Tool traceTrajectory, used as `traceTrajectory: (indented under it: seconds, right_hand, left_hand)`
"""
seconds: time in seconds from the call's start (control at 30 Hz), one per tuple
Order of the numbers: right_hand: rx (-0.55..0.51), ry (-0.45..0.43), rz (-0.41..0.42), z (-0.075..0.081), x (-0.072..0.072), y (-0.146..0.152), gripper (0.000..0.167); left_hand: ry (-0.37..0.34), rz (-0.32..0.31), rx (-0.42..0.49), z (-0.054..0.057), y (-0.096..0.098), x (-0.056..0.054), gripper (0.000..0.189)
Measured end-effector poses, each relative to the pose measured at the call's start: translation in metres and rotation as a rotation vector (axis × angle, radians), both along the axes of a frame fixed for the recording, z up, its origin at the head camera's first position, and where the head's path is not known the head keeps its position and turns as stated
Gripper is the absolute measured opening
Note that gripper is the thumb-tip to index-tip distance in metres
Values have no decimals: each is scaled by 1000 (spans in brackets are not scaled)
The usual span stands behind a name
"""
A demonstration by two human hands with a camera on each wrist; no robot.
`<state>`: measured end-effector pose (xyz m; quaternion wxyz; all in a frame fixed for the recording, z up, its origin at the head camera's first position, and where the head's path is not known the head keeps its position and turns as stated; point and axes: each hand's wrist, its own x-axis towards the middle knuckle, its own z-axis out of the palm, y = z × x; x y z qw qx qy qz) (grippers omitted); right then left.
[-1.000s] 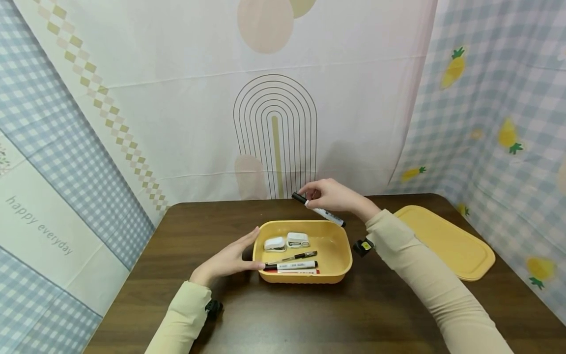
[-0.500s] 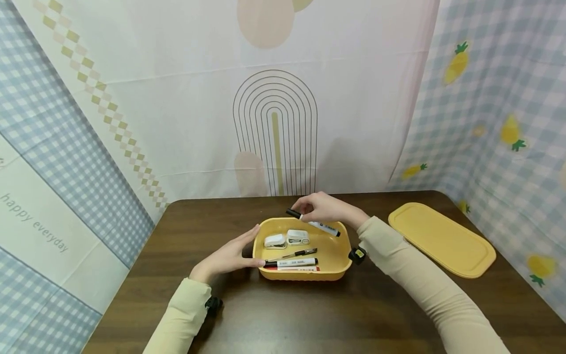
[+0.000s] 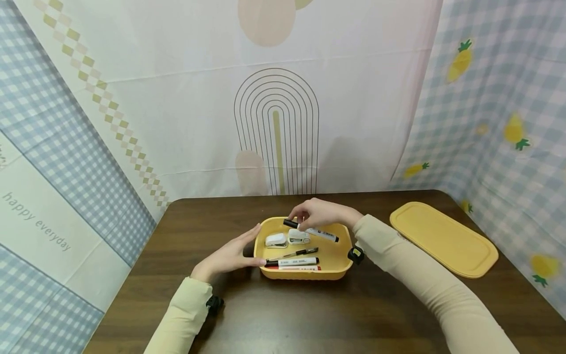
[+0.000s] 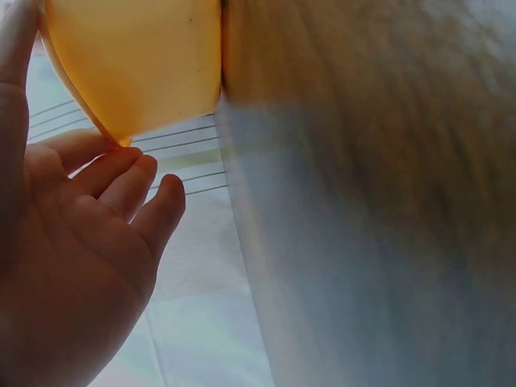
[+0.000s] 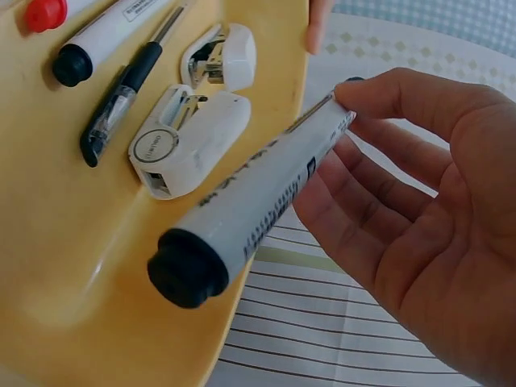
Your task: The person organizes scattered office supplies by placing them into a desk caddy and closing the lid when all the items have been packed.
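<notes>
My right hand (image 3: pixel 316 213) pinches a white marker (image 3: pixel 322 234) by its black-capped left end. The marker slants over the yellow box (image 3: pixel 336 276), and its other black end points toward me. My left hand (image 3: pixel 227 252) rests against the box's left end, its thumb at the near corner and its fingers at the far corner. In the box sit two small white staplers, one stapler (image 5: pixel 193 143) beside the other stapler (image 5: pixel 230 56). A pen (image 5: pixel 121 101), a second black-capped marker (image 3: pixel 294 262) and a red-capped marker (image 3: pixel 305 268) lie along the near side.
A yellow lid (image 3: pixel 444 239) lies flat on the dark wooden table (image 3: pixel 283 319), right of the box. Behind the table's far edge hangs a white patterned cloth (image 3: pixel 353 98). Blue checked cloth (image 3: pixel 499 172) covers the right side.
My right hand has come down and slightly left with the marker, from behind the far rim to above the box's inside. The left hand stays at the box's left end.
</notes>
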<state>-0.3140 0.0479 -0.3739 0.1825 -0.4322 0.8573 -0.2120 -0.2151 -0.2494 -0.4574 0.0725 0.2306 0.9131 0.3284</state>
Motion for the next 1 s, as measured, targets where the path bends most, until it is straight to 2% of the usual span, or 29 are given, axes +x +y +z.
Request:
traceTrajectory:
  seconds: [0.3, 0.67, 1.0]
  right_hand:
    - [65, -50, 60, -9, -3, -7, 36]
    - [106, -96, 53, -16, -4, -9, 39]
    - [142, -39, 118, -21, -4, -16, 37]
  left_hand:
    - [-14, 14, 1, -2, 2, 1, 105]
    - [-28, 19, 11, -2, 3, 2, 104]
    - [-31, 34, 2, -1, 1, 1, 104]
